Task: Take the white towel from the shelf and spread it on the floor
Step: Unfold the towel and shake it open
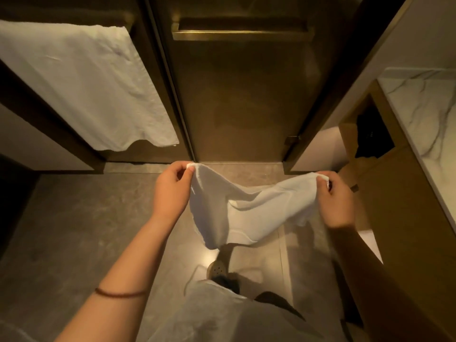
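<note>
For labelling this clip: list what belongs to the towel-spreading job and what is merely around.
Job: white towel, left hand, right hand, floor.
Around: hanging towel, brass rail, marble countertop, perforated shoe.

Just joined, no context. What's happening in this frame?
A person is holding the white towel up by its top edge: the left grip pinches one corner, the right grip the other. The towel sags between them and hangs over the floor in front of a dark door, not yet spread out. A second towel hangs on the left, untouched.
</note>
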`<state>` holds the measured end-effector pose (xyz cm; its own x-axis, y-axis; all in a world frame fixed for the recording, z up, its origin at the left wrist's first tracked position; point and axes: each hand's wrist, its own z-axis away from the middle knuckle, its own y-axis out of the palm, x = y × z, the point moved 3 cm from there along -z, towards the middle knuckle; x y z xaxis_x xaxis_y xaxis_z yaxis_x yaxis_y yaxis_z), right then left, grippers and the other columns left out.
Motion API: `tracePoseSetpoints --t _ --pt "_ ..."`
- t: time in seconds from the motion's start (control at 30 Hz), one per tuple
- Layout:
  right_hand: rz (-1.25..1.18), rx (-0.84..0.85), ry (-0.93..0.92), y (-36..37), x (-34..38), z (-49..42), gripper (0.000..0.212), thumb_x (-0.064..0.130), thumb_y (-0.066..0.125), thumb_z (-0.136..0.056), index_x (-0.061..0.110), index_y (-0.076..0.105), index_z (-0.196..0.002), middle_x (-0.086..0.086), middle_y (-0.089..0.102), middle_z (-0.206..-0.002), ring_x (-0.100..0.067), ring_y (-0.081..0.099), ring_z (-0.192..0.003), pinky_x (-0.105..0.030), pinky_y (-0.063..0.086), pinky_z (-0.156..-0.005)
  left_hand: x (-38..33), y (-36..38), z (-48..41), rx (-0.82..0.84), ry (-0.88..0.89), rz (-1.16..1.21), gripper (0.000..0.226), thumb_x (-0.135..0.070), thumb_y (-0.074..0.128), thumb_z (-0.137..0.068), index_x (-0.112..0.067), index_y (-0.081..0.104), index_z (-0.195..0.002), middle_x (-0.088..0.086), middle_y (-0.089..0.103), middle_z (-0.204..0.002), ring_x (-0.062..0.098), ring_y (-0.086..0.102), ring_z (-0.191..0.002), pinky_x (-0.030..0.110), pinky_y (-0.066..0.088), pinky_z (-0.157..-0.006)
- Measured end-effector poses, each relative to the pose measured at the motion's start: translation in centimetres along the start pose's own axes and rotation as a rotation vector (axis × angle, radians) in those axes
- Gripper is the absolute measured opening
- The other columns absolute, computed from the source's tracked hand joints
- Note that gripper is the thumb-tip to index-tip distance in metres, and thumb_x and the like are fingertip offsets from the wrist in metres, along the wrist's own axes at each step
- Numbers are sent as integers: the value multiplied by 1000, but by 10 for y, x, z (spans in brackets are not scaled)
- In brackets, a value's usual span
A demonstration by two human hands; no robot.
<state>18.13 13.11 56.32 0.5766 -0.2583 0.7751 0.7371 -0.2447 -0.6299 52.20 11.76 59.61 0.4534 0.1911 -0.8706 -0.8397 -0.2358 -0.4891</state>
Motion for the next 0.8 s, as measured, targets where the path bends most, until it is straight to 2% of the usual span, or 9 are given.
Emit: tracePoseSetpoints --t 0.17,0.27,0.37,0.5,0.57,0.63,0.73,0.8 --pt "17 16 44 15 9 -27 28 35 44 -99 18 54 -119 -9 62 -113 -26 59 -102 -45 52 -90 6 -2 -41 12 -2 -10 14 -27 52 -95 -32 65 -94 -22 62 -87 -7 58 -83 14 40 -66" --pt "0 6 -18 13 12 -35 29 37 47 -97 17 56 -116 -7 63 -107 -22 60 -95 -38 52 -84 8 -2 -56 -3 -10 -22 15 -28 51 -95 -30 66 -96 -22 63 -89 -4 58 -84 16 42 -68" --pt "38 -2 -74 11 11 -49 23 33 45 -98 19 58 -111 0 61 -98 -14 56 -87 -29 45 -74 10 -3 -66 -24 -19 -50 16 -28 51 -95 -28 66 -98 -21 64 -90 -4 58 -83 17 43 -68" --pt "126 70 -110 4 5 -70 22 33 44 -98 20 58 -108 2 60 -91 -15 56 -81 -23 44 -67 6 -5 -76 -50 3 -146 19 -25 50 -96 -21 66 -105 -9 65 -94 2 58 -83 23 43 -70" --pt "170 112 -166 -2 3 -80 37 40 44 -96 10 60 -111 -6 63 -95 -22 61 -86 -28 51 -70 3 -6 -82 -80 8 -228 20 -24 49 -96 -18 66 -105 -4 64 -92 10 58 -82 27 42 -70" --pt "219 122 -186 -6 4 -93 50 44 40 -91 4 61 -113 -14 64 -99 -29 61 -89 -34 51 -77 2 -5 -89 -94 -3 -310 21 -25 50 -96 -14 66 -106 -1 64 -90 15 58 -81 28 42 -68" --pt "323 125 -135 -6 1 -117 46 38 41 -93 2 60 -115 -15 63 -106 -34 59 -95 -31 44 -84 1 5 -95 -59 -30 -396 19 -24 56 -92 -12 67 -101 4 66 -86 20 60 -78 34 48 -66" --pt "397 168 -114 -4 -1 -129 42 35 43 -94 3 59 -116 -17 63 -108 -35 58 -97 -34 45 -84 1 17 -99 -24 -47 -427 15 -23 60 -89 -13 69 -95 3 65 -81 20 60 -75 32 45 -63"
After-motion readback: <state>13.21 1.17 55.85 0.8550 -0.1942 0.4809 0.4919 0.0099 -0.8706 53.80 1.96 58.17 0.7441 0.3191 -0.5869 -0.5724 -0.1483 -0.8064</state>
